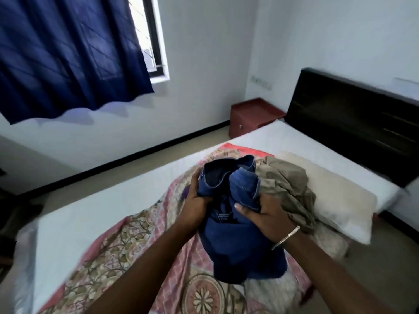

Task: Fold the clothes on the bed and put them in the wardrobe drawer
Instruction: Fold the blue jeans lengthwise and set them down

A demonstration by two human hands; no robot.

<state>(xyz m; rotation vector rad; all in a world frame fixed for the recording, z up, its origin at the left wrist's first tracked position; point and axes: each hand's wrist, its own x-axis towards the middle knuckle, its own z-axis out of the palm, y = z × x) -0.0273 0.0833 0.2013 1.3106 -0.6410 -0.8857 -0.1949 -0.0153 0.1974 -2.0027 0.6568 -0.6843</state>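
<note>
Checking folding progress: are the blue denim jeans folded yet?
Not folded: the blue denim jeans hang bunched, gripped by left hand and right hand.

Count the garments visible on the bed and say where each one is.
2. The blue jeans are bunched in the left hand and right hand over the patterned bedspread. A crumpled khaki garment lies beside them against the pillow. More may be hidden underneath.
</note>
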